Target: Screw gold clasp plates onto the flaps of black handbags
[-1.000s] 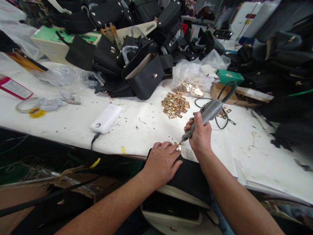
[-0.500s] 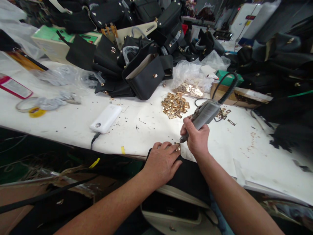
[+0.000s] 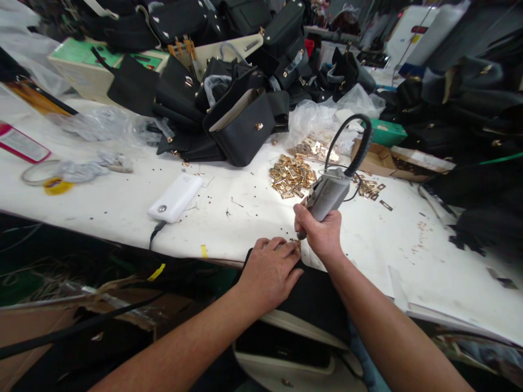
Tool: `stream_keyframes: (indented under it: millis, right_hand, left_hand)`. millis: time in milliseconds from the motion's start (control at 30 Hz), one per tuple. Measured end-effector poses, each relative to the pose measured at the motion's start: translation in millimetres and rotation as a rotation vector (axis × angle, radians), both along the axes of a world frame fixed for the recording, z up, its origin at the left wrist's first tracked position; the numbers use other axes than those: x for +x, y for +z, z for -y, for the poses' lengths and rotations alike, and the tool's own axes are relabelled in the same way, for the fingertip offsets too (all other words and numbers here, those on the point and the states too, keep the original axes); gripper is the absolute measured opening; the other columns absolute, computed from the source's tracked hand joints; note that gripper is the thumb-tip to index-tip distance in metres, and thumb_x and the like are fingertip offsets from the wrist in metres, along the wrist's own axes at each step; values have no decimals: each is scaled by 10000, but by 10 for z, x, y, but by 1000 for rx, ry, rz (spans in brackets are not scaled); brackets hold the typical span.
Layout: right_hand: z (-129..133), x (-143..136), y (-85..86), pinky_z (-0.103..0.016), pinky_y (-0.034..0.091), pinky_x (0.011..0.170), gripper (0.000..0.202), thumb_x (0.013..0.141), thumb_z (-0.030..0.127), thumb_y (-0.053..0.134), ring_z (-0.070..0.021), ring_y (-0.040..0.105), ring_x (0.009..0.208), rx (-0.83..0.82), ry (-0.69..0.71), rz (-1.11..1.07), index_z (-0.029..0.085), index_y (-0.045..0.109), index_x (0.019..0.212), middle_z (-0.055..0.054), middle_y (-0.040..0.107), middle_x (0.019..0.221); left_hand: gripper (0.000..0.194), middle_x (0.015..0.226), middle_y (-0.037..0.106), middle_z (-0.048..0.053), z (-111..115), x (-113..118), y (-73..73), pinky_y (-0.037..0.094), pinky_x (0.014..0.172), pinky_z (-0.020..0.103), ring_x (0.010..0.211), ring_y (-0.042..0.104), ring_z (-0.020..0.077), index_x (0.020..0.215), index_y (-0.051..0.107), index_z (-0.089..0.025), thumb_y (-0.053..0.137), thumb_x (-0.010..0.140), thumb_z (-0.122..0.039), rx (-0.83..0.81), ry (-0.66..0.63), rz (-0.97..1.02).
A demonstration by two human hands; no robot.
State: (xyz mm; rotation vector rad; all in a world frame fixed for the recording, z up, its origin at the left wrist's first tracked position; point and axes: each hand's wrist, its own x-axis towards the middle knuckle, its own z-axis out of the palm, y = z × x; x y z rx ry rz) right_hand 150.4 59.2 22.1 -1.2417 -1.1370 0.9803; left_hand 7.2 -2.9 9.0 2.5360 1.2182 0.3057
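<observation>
Right hand (image 3: 321, 231) curled around smooth grey cylindrical tool (image 3: 329, 193), left hand (image 3: 269, 275) flattened, fingers nearly together, pressing black bag flap (image 3: 316, 296)

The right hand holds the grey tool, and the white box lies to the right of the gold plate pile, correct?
No, the white box lies to the left of the gold plate pile, as the head view shows. The right hand holds the grey tool.

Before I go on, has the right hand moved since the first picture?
Yes, the right hand has shifted left and slightly toward the wearer, judged against the gold pile.
</observation>
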Motion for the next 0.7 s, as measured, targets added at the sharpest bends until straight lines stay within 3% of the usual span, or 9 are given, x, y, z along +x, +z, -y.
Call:
stream_keyframes:
  millis: [367, 700]
  right_hand:
    - [10, 2, -13, -222, 436, 431, 271, 798, 337, 717, -107, 507, 411, -22, 48, 21, 184, 566, 633, 23, 551, 491]
    - [-15, 99, -31, -228, 446, 427, 333, 735, 425, 848, -119, 536, 448, 7, 197, -98, 161, 657, 803, 12, 609, 563]
  left_hand:
    - [323, 1384, 638, 4, 4, -9, -19, 416, 963, 504, 1234, 529, 259, 1271, 613, -258, 560, 990, -409, 8, 2, 15]
    - [331, 1387, 639, 3, 11, -9, -33, 417, 971, 506, 1251, 522, 265, 1285, 603, -271, 566, 985, -407, 20, 7, 13]
